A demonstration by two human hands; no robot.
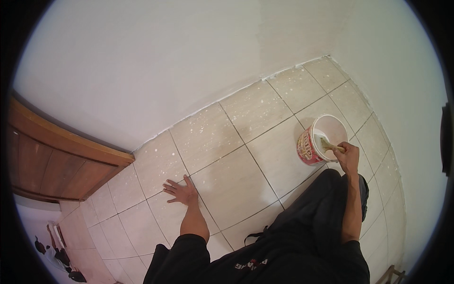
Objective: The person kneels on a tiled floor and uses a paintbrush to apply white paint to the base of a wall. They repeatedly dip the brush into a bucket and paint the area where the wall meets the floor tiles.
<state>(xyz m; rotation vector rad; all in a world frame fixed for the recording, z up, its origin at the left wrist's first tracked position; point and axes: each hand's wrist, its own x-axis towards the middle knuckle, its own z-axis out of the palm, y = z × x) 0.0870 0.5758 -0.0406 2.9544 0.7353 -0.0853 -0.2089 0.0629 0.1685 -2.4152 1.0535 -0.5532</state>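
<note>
My right hand (348, 158) grips the handle of a paintbrush (330, 145), whose bristles are down inside a plastic bucket (305, 147). White paint shows at the bucket's inner side around the bristles. The bucket has a red printed label and stands on the tiled floor just beyond my knee. Over to the left, my left hand (182, 191) rests palm down on the floor tiles, fingers spread, holding nothing.
White paint spots dot the floor tiles (244, 110) along a pale wall (159, 67). Another wall (400, 96) meets it at a corner. A wooden door (64, 159) stands left. Another person (56, 254) is beyond it, lower left. Part of a wooden object (390, 275) shows lower right.
</note>
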